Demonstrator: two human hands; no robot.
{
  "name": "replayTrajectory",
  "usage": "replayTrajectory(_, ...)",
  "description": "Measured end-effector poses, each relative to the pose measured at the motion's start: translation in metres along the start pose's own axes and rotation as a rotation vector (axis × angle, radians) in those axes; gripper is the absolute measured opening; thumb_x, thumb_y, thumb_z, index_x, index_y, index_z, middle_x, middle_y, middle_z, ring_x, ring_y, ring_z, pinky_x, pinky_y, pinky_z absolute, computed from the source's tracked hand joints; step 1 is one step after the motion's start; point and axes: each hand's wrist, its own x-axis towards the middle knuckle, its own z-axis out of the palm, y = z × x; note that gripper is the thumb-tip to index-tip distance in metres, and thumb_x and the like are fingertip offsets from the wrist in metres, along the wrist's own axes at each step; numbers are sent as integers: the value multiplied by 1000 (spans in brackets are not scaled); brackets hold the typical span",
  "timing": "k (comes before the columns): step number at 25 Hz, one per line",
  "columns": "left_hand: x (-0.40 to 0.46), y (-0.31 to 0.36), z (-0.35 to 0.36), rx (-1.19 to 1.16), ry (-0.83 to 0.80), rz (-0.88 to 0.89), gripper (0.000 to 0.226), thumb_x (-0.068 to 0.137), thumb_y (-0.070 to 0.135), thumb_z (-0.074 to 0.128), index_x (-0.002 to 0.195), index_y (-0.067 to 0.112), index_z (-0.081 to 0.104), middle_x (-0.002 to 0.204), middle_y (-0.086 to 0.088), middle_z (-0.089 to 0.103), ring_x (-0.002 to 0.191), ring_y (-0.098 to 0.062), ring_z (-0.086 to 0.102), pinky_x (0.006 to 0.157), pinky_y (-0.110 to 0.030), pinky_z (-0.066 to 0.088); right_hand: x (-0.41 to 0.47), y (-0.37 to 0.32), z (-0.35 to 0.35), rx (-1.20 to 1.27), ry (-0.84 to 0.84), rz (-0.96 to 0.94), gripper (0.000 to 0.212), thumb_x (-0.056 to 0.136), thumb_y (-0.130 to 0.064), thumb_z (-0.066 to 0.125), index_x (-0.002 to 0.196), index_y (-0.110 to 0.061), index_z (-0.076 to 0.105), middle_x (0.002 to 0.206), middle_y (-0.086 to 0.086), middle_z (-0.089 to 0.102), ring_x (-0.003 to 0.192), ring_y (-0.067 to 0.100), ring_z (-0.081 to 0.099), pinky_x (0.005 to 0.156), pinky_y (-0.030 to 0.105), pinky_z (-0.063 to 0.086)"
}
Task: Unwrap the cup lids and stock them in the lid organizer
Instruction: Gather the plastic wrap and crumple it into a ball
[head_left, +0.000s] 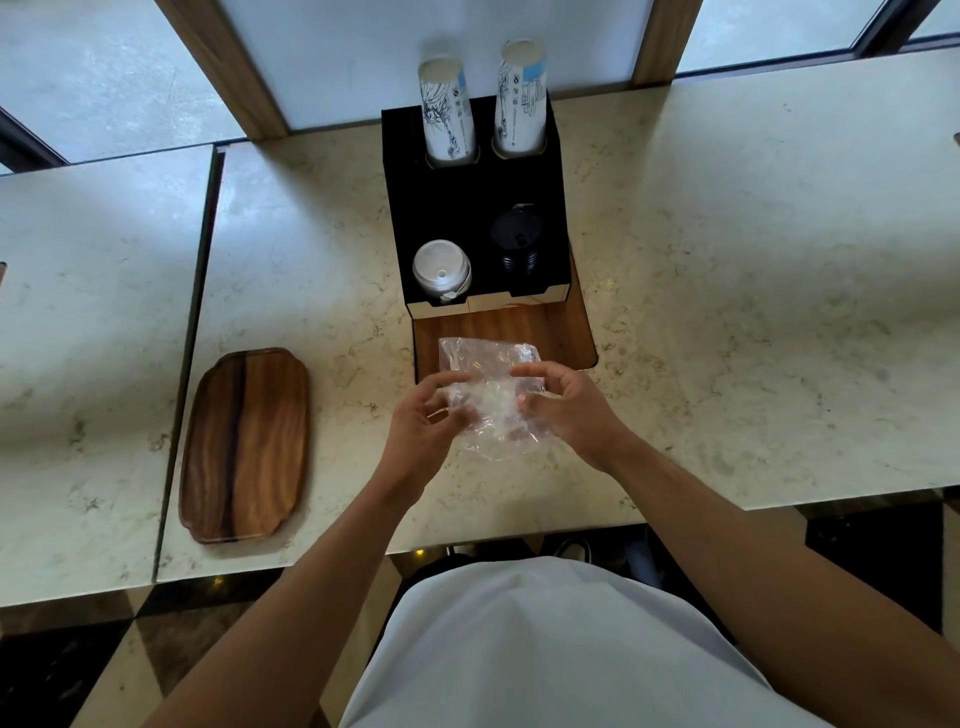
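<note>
A wooden tray (244, 447) is lying well to the left of the hands on the surface (727, 312), with nothing on it.

The left hand (426, 421) is pinching the left side of the wrap (488, 395), fingers curled on the film. The right hand (561, 410) is gripping the right side in the same manner. Both hands are holding the wrap between them, just above the surface and over the near edge of a wooden board (545, 332). The film is crumpled, and whether any lids are inside it cannot be determined.

The organizer (467, 208) is standing directly beyond the hands, on the board, roughly equally near to each hand. Its near left slot is holding white lids (441, 270); its near right slot is holding black lids (517, 241). The two far slots are holding upright cup stacks (449, 114), one in each slot.

Judgement: stocking appears largely complete, and the wrap is probably being gathered for disposal.
</note>
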Motion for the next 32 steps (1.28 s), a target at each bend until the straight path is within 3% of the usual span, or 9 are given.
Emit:
replayTrajectory(6, 7, 1, -7, 65, 20, -107, 52, 83, 1, 80, 129, 21, 67, 111, -19, 71, 103, -31, 70, 91, -36, 60, 4, -3, -12, -48, -73, 56, 65, 77, 2, 80, 131, -29, 62, 122, 0, 71, 109, 19, 71, 90, 31, 60)
replayTrajectory(9, 10, 2, -9, 61, -19, -109, 66, 78, -6, 80, 137, 20, 61, 114, -10, 73, 104, -27, 71, 84, -30, 60, 6, -6, -12, -129, -76, 51, 80, 75, 6, 80, 146, -16, 51, 118, -1, 72, 105, 12, 72, 87, 24, 60)
replayTrajectory(13, 15, 2, -8, 263, 15, -72, 82, 77, -8, 79, 148, 21, 50, 121, -1, 68, 104, -17, 68, 78, -22, 60, 8, -11, -8, -320, -49, -19, 79, 78, 4, 77, 149, -12, 47, 105, -5, 73, 94, 7, 73, 86, 23, 60)
replayTrajectory(16, 18, 1, -2, 478, 80, 10, 67, 80, 0, 79, 141, 18, 57, 112, 6, 67, 100, -11, 65, 78, -20, 55, 8, -11, -2, -487, 28, -97, 61, 88, -7, 73, 146, -13, 54, 103, 8, 76, 81, 20, 72, 82, 33, 62)
replayTrajectory(17, 19, 0, -1, 545, 99, 27, 58, 82, 3, 78, 136, 17, 62, 108, 4, 67, 97, -13, 65, 81, -23, 55, 9, -10, -1, -552, 67, -123, 54, 90, -10, 70, 143, -13, 57, 100, 8, 75, 74, 15, 68, 79, 31, 62)
replayTrajectory(21, 20, -3, 1, 744, 180, 81, 20, 89, 17, 75, 108, 13, 76, 94, 4, 60, 82, -12, 57, 67, -18, 42, 11, -9, -3, -711, 130, -160, 39, 90, -5, 64, 127, -15, 70, 101, -3, 63, 78, 2, 58, 70, 2, 46)
replayTrajectory(25, 20, -5, -5, 688, 126, 75, 21, 85, 22, 80, 104, 20, 71, 105, 3, 58, 93, -19, 62, 73, -23, 48, 13, -8, -6, -661, 138, -120, 39, 90, -5, 64, 127, -14, 69, 117, 1, 68, 93, 5, 60, 71, -5, 41)
replayTrajectory(29, 19, -6, -8, 631, 92, 77, 43, 82, 18, 84, 119, 24, 64, 120, 7, 53, 110, -19, 61, 88, -32, 56, 10, -10, -5, -407, 82, -33, 46, 87, -3, 70, 130, -16, 66, 104, -9, 68, 90, 9, 67, 76, 6, 54)
replayTrajectory(32, 19, -7, -9, 654, 58, 102, 60, 81, 16, 84, 134, 25, 56, 129, 6, 47, 117, -18, 55, 94, -34, 56, 10, -12, -5, -250, 31, 10, 54, 82, 7, 72, 129, -18, 65, 109, -1, 69, 95, 14, 70, 83, 24, 61)
